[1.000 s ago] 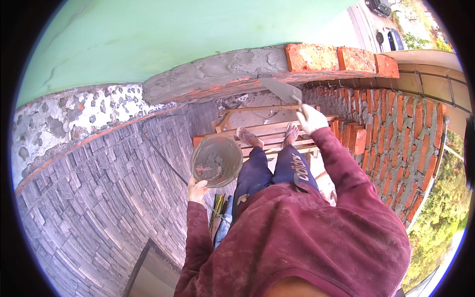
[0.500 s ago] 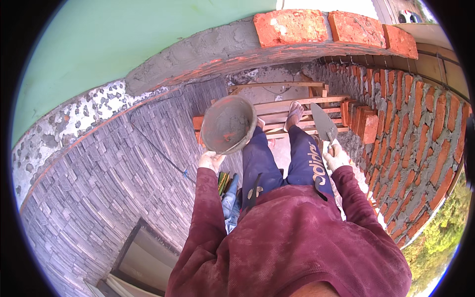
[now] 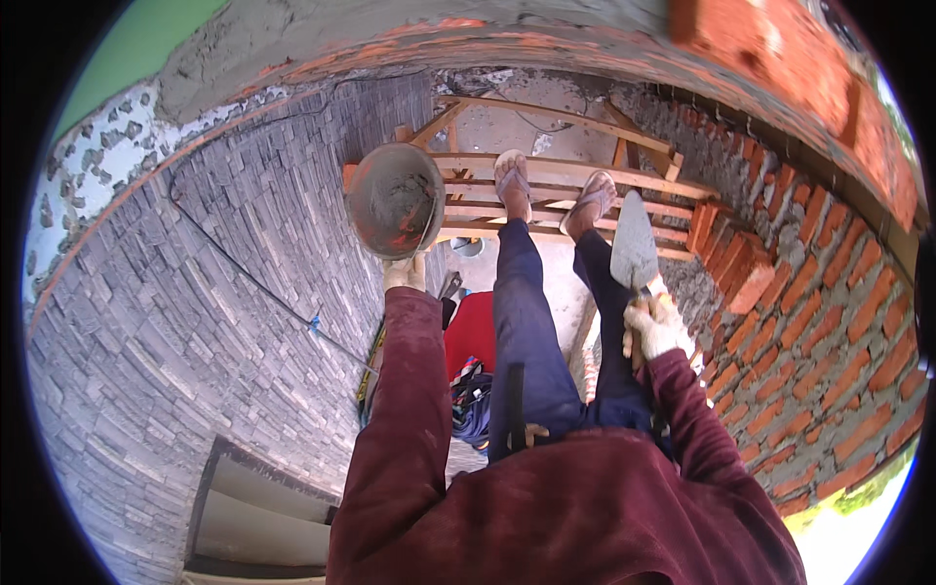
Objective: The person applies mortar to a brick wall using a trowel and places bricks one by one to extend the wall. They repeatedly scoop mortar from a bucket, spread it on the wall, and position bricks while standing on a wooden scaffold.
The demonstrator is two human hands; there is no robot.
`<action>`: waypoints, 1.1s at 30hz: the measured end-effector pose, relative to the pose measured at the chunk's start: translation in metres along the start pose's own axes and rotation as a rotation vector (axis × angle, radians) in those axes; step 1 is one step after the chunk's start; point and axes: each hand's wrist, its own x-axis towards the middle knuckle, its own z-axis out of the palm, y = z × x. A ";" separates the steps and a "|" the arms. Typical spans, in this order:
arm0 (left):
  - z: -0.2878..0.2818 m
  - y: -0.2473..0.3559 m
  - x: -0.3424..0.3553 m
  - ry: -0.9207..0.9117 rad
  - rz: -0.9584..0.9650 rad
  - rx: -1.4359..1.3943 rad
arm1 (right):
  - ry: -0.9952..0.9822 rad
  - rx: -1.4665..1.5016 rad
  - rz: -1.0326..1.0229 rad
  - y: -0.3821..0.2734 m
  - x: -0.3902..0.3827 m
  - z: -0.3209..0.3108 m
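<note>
Your left hand (image 3: 405, 272) pinches the edge of the round gray pail (image 3: 369, 205) on the side close to you. The pail is up on your left, with its open top facing you. There is wet gray mix (image 3: 417, 200) in it, with some red bits. Your right hand (image 3: 658, 327) is curled around the trowel (image 3: 634, 244), and it hides most of the handle. The flat blade points away from you, by your right leg, well apart from the pail.

Your feet (image 3: 591, 200) are in sandals on the wood slats (image 3: 673, 184). A pile of red bricks (image 3: 746, 273) is at the right end of the slats, next to the brick wall (image 3: 819, 331). The gray stone wall (image 3: 224, 312) is on your left. A red cloth (image 3: 471, 331) shows between your left arm and left leg.
</note>
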 end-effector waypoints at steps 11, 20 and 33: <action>-0.097 -0.083 0.115 0.037 -0.160 0.759 | -0.140 -0.005 0.171 -0.011 0.024 0.016; -0.076 0.001 0.032 -0.005 -0.056 1.047 | 0.110 0.237 -0.045 0.010 -0.011 0.022; 0.331 -0.095 -0.137 -0.878 -0.248 1.600 | 0.678 1.736 -0.143 0.180 0.116 -0.181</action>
